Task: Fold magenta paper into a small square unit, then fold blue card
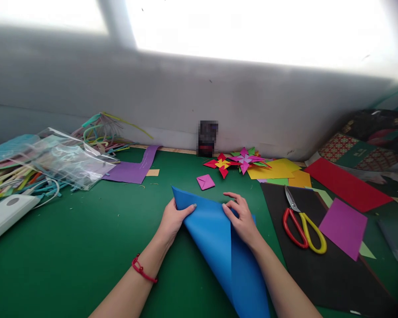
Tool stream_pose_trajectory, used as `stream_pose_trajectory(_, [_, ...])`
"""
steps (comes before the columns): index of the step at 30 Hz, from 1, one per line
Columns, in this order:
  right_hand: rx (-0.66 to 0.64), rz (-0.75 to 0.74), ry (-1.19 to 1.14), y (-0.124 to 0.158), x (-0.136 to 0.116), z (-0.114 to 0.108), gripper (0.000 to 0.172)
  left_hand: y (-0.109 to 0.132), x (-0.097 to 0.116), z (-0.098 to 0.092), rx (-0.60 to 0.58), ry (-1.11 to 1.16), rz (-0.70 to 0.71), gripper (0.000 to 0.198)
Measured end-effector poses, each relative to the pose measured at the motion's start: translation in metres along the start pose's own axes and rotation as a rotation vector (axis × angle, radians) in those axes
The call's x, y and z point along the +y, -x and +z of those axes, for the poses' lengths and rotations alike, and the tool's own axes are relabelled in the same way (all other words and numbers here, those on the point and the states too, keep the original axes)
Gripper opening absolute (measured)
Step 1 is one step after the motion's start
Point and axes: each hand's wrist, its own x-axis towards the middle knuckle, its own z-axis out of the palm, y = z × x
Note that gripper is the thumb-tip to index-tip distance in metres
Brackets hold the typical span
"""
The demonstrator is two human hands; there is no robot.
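Note:
A large sheet of blue paper point(215, 238) is folded over diagonally above the green table, its lower end running out of the bottom of the view. My left hand point(175, 217) pinches its upper left corner, thumb on top and fingers behind. At the upper edge on the right, my right hand point(240, 216) grips the paper between thumb and fingers, with one finger raised. Just beyond the blue paper lies a small folded pink paper square point(205, 182).
Red-and-yellow-handled scissors point(296, 221) rest on black paper point(305, 274) at right, beside purple and red sheets. Folded paper flowers point(243, 160) lie at the back. Purple paper point(129, 171), a clear plastic bag point(76, 161) and a white device point(11, 212) are at left.

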Motion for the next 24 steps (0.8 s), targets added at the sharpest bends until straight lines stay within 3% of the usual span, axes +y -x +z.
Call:
stream_pose_trajectory(5, [-0.117,0.004,-0.061,-0.003,0.002,-0.003,0.023,0.0,-0.001,0.001,0.03,-0.044,0.039,0.046])
stream_pose_trajectory(15, [-0.088,0.1,-0.162,-0.004,0.007,-0.001,0.02,0.002,-0.001,0.004,0.069,-0.033,0.008,0.047])
stream_pose_trajectory(19, [-0.095,0.171,-0.186,-0.006,0.007,-0.004,0.04,0.002,0.0,0.004,0.083,-0.051,0.025,0.047])
stream_pose_trajectory(24, [-0.22,0.207,-0.105,-0.008,0.001,-0.017,0.025,0.004,0.003,0.005,0.075,-0.033,0.019,0.047])
